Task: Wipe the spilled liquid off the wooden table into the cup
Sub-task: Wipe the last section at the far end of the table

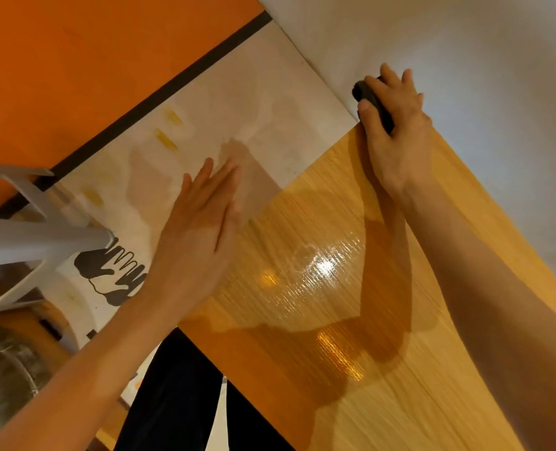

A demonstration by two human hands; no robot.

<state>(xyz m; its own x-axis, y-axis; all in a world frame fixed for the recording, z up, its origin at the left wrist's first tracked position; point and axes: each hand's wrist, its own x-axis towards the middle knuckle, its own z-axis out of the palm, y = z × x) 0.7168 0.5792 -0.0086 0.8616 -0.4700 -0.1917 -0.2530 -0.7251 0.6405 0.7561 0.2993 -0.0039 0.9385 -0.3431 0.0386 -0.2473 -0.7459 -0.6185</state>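
Head view looks steeply down on a wooden tabletop (384, 369). The right hand (397, 125) grips a black tool (372, 102), probably a scraper or squeegee, at the far corner of the tabletop beside the white wall. The left hand (201, 222) lies flat with fingers straight and together at the left edge, holding nothing. A glossy patch near the middle (322, 265) may be the spilled liquid or only lamp glare; I cannot tell. No cup is visible. Judging by this, wiping has hardly begun and collecting into the cup remains.
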